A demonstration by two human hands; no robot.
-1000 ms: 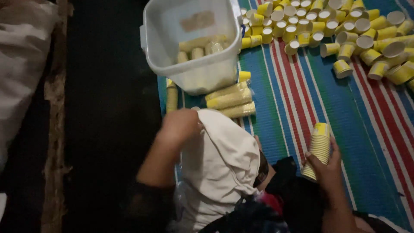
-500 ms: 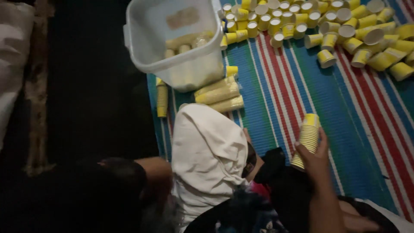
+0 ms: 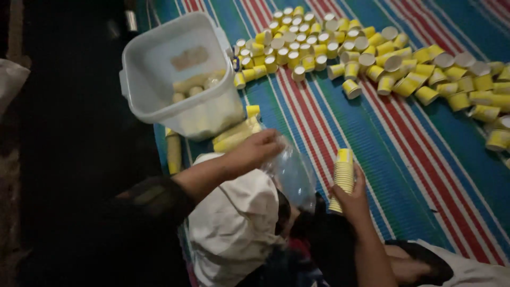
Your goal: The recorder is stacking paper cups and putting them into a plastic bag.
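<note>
A stack of yellow paper cups (image 3: 342, 178) is gripped by the right hand (image 3: 353, 199). A clear plastic bag (image 3: 292, 172) is pinched by the left hand (image 3: 260, 149). The tilted stack could be spilled if the bag's mouth is missed.

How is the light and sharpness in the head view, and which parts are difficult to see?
Head view: dim and uneven. The left side is almost black; the striped mat and loose yellow cups are lit best. The left hand on a clear plastic bag looks slightly blurred. The right hand holds a cup stack, fairly sharp.
</note>
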